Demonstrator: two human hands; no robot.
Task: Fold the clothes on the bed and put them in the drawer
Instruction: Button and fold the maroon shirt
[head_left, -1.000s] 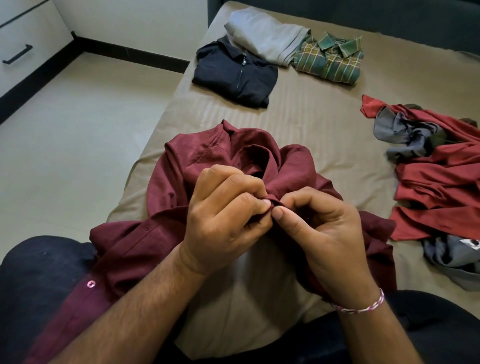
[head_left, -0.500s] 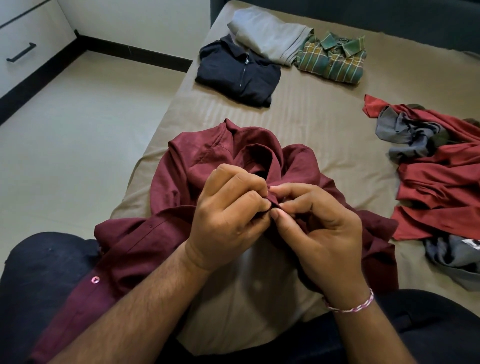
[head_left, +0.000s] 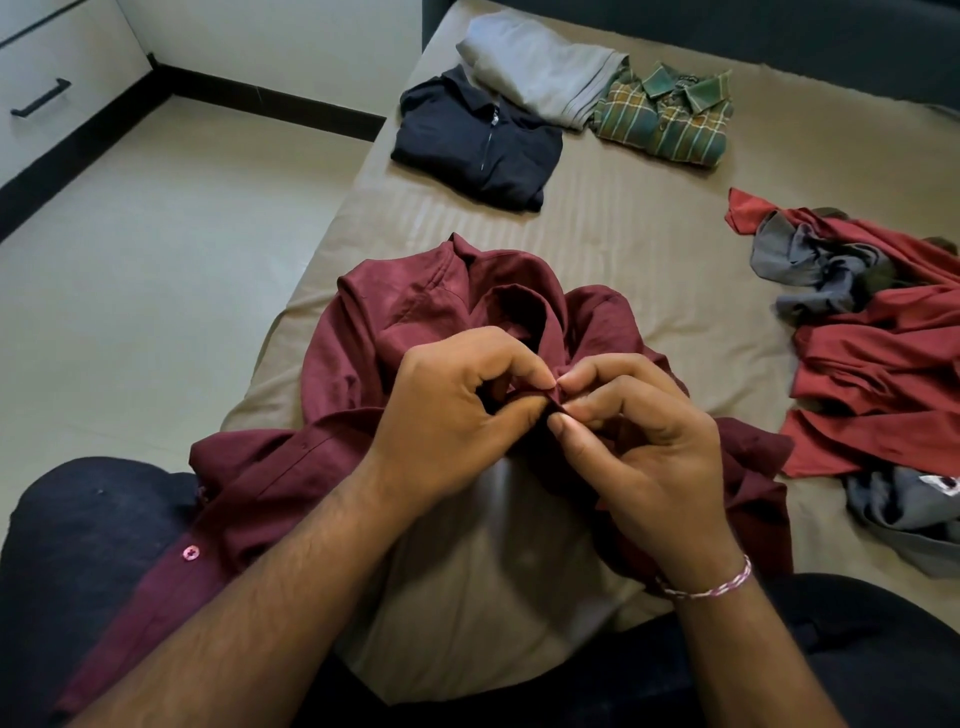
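Maroon shirt placket pinched btwn L hand & R hand grip

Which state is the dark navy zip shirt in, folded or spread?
Folded: the navy shirt lies as a neat compact rectangle, collar on top, on the bed.

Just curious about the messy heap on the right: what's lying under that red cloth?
Grey clothing pokes out from under the red cloth at the far end, and more grey fabric at the near end. Whatever else lies beneath is covered. The heap rests on the bed.
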